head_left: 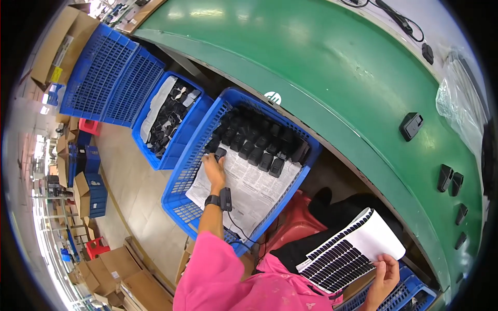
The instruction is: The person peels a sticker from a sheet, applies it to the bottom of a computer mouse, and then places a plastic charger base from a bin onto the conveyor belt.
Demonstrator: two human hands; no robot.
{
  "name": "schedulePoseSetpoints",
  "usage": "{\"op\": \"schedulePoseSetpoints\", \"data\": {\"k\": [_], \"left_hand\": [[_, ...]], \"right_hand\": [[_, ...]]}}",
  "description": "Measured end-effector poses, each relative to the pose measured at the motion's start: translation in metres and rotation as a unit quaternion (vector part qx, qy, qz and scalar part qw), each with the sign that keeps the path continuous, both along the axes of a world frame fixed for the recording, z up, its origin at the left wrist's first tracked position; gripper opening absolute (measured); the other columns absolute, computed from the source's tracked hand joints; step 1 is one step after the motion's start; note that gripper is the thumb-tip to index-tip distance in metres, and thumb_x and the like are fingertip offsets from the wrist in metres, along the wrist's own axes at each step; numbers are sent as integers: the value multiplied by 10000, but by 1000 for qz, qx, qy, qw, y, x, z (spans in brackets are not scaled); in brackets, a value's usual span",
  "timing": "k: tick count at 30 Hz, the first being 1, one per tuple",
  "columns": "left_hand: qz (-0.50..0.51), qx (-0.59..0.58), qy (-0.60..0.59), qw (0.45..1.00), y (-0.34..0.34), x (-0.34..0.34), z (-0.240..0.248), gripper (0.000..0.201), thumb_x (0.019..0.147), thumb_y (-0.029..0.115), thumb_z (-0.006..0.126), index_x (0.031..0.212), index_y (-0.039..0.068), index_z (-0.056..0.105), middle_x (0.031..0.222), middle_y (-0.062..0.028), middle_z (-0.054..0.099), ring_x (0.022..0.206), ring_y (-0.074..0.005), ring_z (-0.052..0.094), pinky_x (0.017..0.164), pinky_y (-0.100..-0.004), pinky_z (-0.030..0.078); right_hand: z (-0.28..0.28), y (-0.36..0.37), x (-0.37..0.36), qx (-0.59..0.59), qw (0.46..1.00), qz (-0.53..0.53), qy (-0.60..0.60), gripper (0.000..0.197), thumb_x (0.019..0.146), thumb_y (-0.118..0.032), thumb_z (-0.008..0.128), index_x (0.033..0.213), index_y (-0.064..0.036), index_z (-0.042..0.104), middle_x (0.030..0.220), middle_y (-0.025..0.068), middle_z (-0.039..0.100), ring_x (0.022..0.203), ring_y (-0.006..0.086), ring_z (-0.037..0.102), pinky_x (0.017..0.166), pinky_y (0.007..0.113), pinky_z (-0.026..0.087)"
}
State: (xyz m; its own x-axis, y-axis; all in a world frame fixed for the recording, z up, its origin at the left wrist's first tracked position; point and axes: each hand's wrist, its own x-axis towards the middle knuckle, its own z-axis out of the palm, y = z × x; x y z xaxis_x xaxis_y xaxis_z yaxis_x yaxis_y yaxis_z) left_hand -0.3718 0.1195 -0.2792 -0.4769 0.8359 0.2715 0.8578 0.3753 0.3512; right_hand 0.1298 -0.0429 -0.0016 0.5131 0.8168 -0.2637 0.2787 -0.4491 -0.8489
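Note:
My left hand (212,170) reaches into a blue plastic basket (174,179), its fingers closed round a small black plastic device (220,153) at the left end of a row. Similar black devices (254,155) stand close together in rows on newspaper (244,181) lining the basket. A black band with a small box (225,199) is on my left wrist, and a cable runs from it. Low on the right, my right hand (385,277) pinches the edge of a white sheet of black stickers (340,262). Part of the sheet curls over, showing its plain white side.
A green workbench (311,62) curves along the far and right sides, with several loose black devices (411,126) and a clear plastic bag (461,93). Another blue basket (179,136) holds black parts. A red stool (295,220), empty-looking blue crates (98,78) and cardboard boxes (114,269) stand nearby.

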Motion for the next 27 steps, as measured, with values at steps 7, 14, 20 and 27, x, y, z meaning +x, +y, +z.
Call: {"op": "schedulePoseSetpoints", "data": {"k": [7, 14, 20, 27], "left_hand": [[-19, 20, 143, 989, 11, -37, -21, 619, 774, 196, 750, 1263, -58, 467, 1271, -289, 488, 1217, -442, 440, 1053, -460, 341], [-66, 134, -94, 984, 26, 98, 136, 164, 848, 39, 639, 999, -14, 604, 1029, -142, 606, 841, -239, 577, 763, -346, 470], [-511, 147, -101, 841, 103, 371, 288, 552, 832, 332, 696, 1242, 20, 496, 1158, -205, 551, 1076, -371, 544, 837, -433, 491], [-524, 49, 143, 838, 171, 444, 249, 460, 893, 419, 575, 1144, 37, 527, 1111, -188, 582, 988, -360, 611, 725, -461, 540]], "right_hand": [[-16, -37, 16, 3, 999, -45, -5, 131, 908, -60, 589, 1006, 26, 592, 896, 49, 609, 788, 107, 577, 714, 224, 463], [-50, -49, 16, -39, 984, -169, -41, 366, 790, -92, 688, 1112, 17, 553, 988, 89, 585, 870, 159, 566, 761, 272, 465], [-83, -71, 14, -13, 989, -116, 86, 190, 847, -153, 682, 887, 27, 632, 694, -24, 558, 618, 45, 447, 547, 226, 375], [-69, -63, 9, 8, 981, -157, 114, 198, 843, -164, 700, 865, 25, 646, 686, 6, 625, 623, 44, 525, 560, 220, 427]]}}
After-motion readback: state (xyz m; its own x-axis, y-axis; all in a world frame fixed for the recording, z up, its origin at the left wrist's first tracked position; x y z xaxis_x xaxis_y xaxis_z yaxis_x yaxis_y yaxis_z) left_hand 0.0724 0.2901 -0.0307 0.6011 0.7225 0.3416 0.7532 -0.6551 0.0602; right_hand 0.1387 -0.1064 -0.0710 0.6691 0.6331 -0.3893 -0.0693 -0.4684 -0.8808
